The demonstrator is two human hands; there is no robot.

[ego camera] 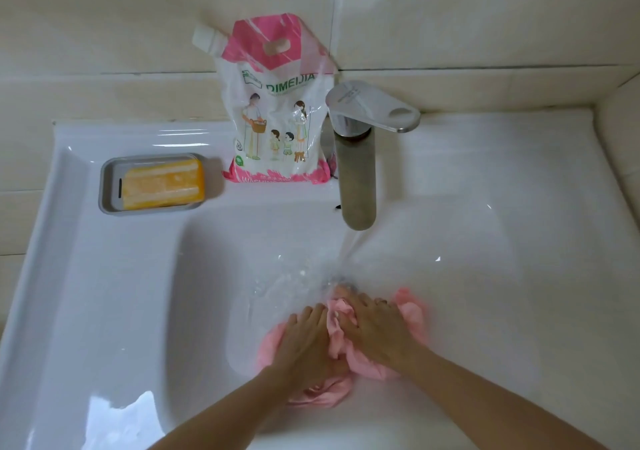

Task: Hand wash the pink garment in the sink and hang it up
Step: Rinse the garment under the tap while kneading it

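The pink garment [341, 337] lies bunched and wet at the bottom of the white sink [194, 311]. My left hand [306, 340] lies flat on its left part, fingers stretched forward and pressing the cloth down. My right hand [375, 326] presses on its right part, with its fingertips pointing at the running water. A fold of pink cloth rises between the two hands. Water runs from the steel tap [358, 172] and splashes just ahead of my right fingertips.
A white and pink detergent pouch [277, 110] stands on the back ledge left of the tap. A grey dish with a yellow soap bar [162, 182] sits at the back left. Tiled wall [485, 16] behind; a ledge rises on the right.
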